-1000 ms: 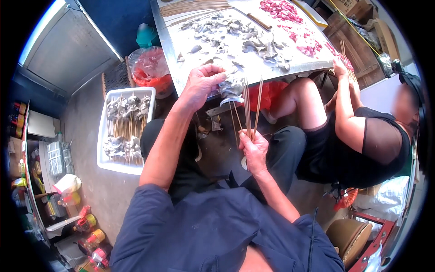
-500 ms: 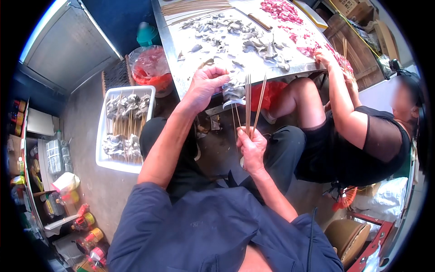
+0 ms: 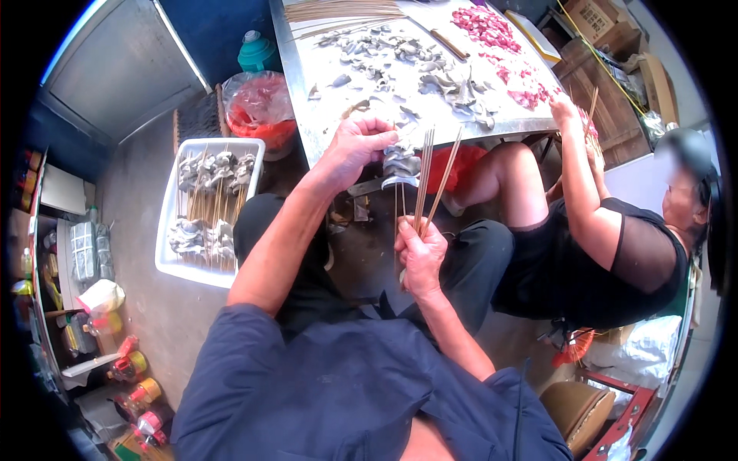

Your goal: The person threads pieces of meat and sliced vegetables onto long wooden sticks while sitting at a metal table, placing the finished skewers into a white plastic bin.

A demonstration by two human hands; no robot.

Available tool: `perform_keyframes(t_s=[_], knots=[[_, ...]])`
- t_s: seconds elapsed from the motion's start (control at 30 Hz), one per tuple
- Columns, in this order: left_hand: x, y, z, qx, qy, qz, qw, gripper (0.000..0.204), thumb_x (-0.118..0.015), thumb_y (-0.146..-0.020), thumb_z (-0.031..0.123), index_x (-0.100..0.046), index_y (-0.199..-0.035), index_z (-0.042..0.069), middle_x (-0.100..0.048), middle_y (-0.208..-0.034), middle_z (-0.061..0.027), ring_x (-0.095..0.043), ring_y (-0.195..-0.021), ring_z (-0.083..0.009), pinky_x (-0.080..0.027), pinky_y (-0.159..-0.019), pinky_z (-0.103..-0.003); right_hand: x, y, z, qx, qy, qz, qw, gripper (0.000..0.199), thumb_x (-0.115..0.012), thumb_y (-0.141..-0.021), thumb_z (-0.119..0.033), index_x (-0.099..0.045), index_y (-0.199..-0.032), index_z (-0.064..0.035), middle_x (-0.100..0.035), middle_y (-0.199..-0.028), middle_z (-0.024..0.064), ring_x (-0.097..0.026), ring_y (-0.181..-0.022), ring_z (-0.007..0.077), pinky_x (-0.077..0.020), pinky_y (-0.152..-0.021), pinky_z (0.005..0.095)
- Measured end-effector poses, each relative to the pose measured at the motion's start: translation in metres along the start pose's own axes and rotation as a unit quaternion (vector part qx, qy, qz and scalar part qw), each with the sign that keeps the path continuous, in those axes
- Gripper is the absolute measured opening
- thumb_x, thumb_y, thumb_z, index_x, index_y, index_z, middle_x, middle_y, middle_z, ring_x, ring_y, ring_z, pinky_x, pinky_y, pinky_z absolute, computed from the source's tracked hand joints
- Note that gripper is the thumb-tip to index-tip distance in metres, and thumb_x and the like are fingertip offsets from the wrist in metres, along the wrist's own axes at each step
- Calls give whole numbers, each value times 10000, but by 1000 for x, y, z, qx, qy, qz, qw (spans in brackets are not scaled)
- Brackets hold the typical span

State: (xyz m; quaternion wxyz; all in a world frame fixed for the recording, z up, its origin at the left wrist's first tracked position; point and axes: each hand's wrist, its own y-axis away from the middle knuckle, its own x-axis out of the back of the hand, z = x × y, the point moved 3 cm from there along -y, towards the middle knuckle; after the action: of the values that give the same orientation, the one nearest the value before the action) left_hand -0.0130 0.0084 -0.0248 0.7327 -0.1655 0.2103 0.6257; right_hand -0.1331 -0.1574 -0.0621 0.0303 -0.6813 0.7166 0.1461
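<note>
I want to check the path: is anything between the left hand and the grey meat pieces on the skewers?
Nothing visible. The left hand already touches the grey meat pieces at the edge of the metal table. The right hand holds the skewers below.

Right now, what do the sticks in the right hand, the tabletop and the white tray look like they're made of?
Sticks: thin, pale tan and matte, probably bamboo or wood.
Tabletop: grey sheet with a dull sheen and a folded edge, likely stainless steel or another metal.
White tray: smooth, evenly white, with rounded corners, probably plastic, though enamel can't be ruled out.
</note>
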Motion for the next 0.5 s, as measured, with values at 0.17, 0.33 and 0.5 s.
perform_keyframes(t_s=[0.17, 0.33, 0.5], knots=[[-1, 2, 0, -2, 2, 14, 1000, 47, -673, -870, 71, -660, -899, 37, -652, -840, -18, -605, -737, -80, -503, -661, -228, -6, 1, -1, -52, -43, 6, 998, 69, -613, -914, -110, -627, -901, -44, -541, -622, -12, -398, -474, 25, -273, -424, 174], [2, 0, -5, -6, -30, 16, 999, 55, -670, -875, 77, -656, -910, 38, -649, -840, -10, -602, -745, -76, -501, -676, -230, -10, 3, 4, -45, -47, 14, 998, 61, -609, -919, -102, -615, -919, -41, -542, -623, 5, -392, -448, 30, -266, -403, 171], [0, 3, -6, 1, -65, 9, 998, 63, -662, -882, 78, -650, -931, 43, -648, -864, -2, -612, -762, -76, -509, -701, -227, -18, -4, -1, -43, -63, 24, 997, 58, -605, -925, -94, -600, -925, -37, -541, -623, 16, -388, -435, 39, -268, -395, 175]])
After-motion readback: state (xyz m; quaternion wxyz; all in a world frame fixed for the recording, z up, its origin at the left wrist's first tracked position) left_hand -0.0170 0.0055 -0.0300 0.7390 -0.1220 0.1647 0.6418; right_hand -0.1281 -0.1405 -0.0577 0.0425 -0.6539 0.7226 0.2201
